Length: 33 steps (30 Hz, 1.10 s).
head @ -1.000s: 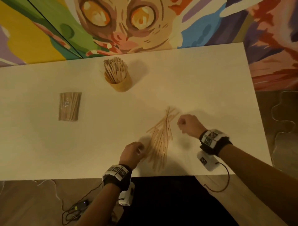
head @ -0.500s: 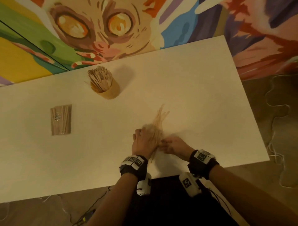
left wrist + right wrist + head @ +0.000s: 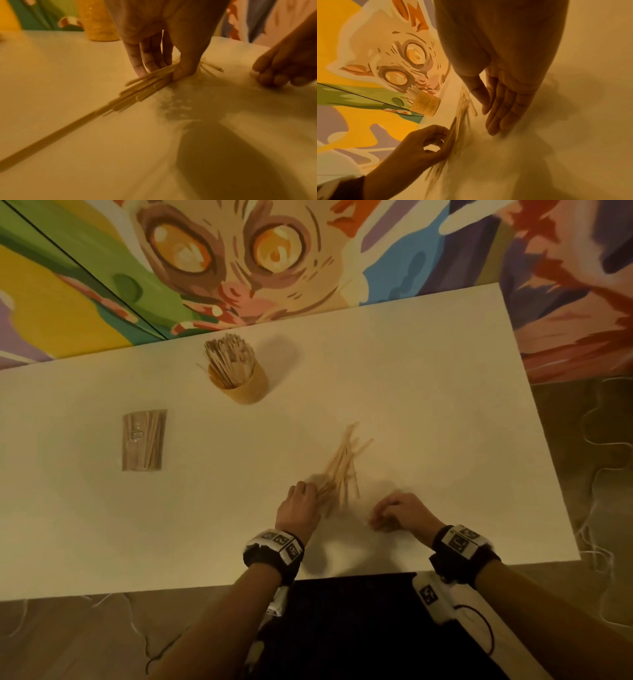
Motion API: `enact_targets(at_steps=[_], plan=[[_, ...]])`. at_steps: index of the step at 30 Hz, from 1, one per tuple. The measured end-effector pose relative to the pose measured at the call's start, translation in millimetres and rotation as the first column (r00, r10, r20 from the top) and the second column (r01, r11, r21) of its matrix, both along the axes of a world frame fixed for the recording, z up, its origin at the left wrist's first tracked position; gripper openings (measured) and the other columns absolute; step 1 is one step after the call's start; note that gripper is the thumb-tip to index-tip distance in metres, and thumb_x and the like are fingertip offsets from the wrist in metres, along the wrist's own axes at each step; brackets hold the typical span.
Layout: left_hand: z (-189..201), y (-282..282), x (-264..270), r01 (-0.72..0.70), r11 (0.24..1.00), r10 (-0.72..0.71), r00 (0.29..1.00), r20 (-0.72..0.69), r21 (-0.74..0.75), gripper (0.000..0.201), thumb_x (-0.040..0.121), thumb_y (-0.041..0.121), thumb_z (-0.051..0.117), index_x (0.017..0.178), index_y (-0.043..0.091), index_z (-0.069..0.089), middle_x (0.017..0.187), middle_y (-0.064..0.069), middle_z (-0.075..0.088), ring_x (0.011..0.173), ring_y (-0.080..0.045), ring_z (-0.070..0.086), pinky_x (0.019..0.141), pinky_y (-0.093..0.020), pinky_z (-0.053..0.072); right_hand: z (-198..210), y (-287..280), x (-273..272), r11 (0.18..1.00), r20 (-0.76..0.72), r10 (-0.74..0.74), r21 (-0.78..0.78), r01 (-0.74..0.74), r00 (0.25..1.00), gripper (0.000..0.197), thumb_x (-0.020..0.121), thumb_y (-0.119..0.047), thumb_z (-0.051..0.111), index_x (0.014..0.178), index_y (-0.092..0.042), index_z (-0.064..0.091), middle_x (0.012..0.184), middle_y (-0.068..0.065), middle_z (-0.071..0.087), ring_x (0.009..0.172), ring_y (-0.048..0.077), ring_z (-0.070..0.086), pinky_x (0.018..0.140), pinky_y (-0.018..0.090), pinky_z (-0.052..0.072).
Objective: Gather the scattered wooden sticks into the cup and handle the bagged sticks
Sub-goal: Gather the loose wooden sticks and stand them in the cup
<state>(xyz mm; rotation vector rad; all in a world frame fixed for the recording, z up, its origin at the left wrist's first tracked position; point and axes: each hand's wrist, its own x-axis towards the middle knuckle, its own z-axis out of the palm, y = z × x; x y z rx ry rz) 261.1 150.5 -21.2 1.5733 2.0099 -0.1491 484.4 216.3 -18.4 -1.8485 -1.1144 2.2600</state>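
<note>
A fan of loose wooden sticks (image 3: 342,470) lies on the white table (image 3: 428,378), near its front edge. My left hand (image 3: 301,501) grips the near end of this bundle; in the left wrist view its fingers and thumb pinch the sticks (image 3: 145,85) against the table. My right hand (image 3: 390,513) is a short way right of the bundle, apart from it; the right wrist view shows its fingers (image 3: 494,121) straight and holding nothing. A tan cup (image 3: 245,386) full of sticks stands at the back. The clear bag of sticks (image 3: 144,440) lies flat at the left.
A painted wall mural (image 3: 239,258) rises right behind the table's far edge. The table's front edge (image 3: 342,577) runs just under my wrists. Cables (image 3: 609,446) trail on the floor to the right.
Both hands were pressed together on the bundle half a second ago. My right hand has since drawn away to the right, and my left hand keeps hold of the sticks.
</note>
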Motion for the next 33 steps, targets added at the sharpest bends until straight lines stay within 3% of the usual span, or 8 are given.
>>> enact_targets(at_steps=[5, 9, 15, 19, 25, 28, 30, 33], plan=[[-1, 21, -11, 0.298, 0.953, -0.302, 0.944, -0.133, -0.045, 0.042, 0.034, 0.000, 0.079, 0.072, 0.007, 0.063, 0.068, -0.008, 0.059, 0.054, -0.025, 0.059, 0.031, -0.024, 0.036, 1, 2, 2, 1.000, -0.021, -0.001, -0.011, 0.001, 1.000, 0.023, 0.091, 0.011, 0.043, 0.084, 0.003, 0.063, 0.072, 0.013, 0.073, 0.059, 0.019, 0.071, 0.057, 0.027, 0.056], [-6, 28, -24, 0.433, 0.895, -0.444, 0.885, -0.138, -0.104, 0.051, 0.026, -0.001, 0.082, 0.072, 0.009, 0.063, 0.069, -0.004, 0.059, 0.056, -0.021, 0.059, 0.031, -0.021, 0.036, 2, 2, 4, 1.000, -0.031, 0.001, -0.021, -0.002, 1.000, 0.020, 0.092, 0.009, 0.044, 0.087, 0.003, 0.062, 0.075, 0.014, 0.073, 0.059, 0.018, 0.071, 0.056, 0.024, 0.053], [-5, 19, -31, 0.438, 0.899, -0.439, 0.895, -0.076, -0.022, 0.044, 0.041, -0.008, 0.076, 0.079, 0.006, 0.058, 0.077, -0.009, 0.058, 0.062, -0.027, 0.059, 0.035, -0.027, 0.040, 4, 0, 3, 1.000, -0.016, -0.004, -0.022, 0.004, 1.000, 0.021, 0.094, 0.008, 0.043, 0.087, 0.003, 0.063, 0.077, 0.015, 0.072, 0.061, 0.018, 0.070, 0.058, 0.025, 0.053], [-7, 9, -38, 0.526, 0.851, -0.517, 0.839, -0.172, 0.010, 0.032, 0.061, -0.001, 0.067, 0.091, 0.005, 0.060, 0.085, -0.011, 0.060, 0.066, -0.026, 0.058, 0.046, -0.032, 0.050, 5, -3, 4, 1.000, 0.012, 0.007, -0.021, -0.007, 1.000, 0.022, 0.093, 0.007, 0.043, 0.086, 0.001, 0.063, 0.076, 0.014, 0.072, 0.060, 0.018, 0.070, 0.057, 0.024, 0.053], [2, 13, -50, 0.647, 0.763, -0.634, 0.740, -0.226, -0.023, 0.030, 0.063, 0.000, 0.053, 0.091, 0.006, 0.060, 0.087, -0.010, 0.059, 0.069, -0.025, 0.058, 0.048, -0.033, 0.049, 6, -6, 11, 0.999, 0.018, 0.001, -0.032, 0.000, 1.000, 0.022, 0.093, 0.007, 0.044, 0.084, 0.000, 0.063, 0.078, 0.016, 0.071, 0.063, 0.021, 0.069, 0.058, 0.026, 0.052], [13, 13, -60, 0.620, 0.783, -0.619, 0.769, -0.158, -0.046, 0.032, 0.064, -0.004, 0.046, 0.092, 0.006, 0.059, 0.086, -0.010, 0.058, 0.071, -0.026, 0.059, 0.051, -0.033, 0.048, 8, -2, 10, 1.000, 0.005, 0.007, -0.013, -0.007, 1.000, 0.021, 0.093, 0.006, 0.045, 0.087, 0.001, 0.064, 0.080, 0.016, 0.071, 0.065, 0.021, 0.069, 0.060, 0.027, 0.051], [18, 10, -67, 0.582, 0.811, -0.585, 0.808, -0.078, -0.053, 0.034, 0.079, -0.008, 0.038, 0.107, 0.004, 0.054, 0.097, -0.013, 0.058, 0.083, -0.032, 0.058, 0.066, -0.040, 0.048, 11, 3, 7, 1.000, -0.012, 0.006, 0.019, -0.006, 1.000, 0.021, 0.093, 0.005, 0.044, 0.089, 0.002, 0.065, 0.083, 0.017, 0.072, 0.068, 0.023, 0.069, 0.061, 0.028, 0.052], [33, 7, -79, 0.436, 0.881, -0.448, 0.894, -0.026, -0.184, 0.030, 0.100, 0.006, 0.031, 0.128, 0.008, 0.042, 0.117, -0.015, 0.058, 0.100, -0.035, 0.059, 0.084, -0.043, 0.048, 17, 11, -3, 0.997, -0.045, 0.003, 0.073, 0.000, 0.999, 0.020, 0.094, 0.004, 0.045, 0.093, 0.005, 0.065, 0.087, 0.020, 0.073, 0.070, 0.024, 0.070, 0.064, 0.030, 0.053]])
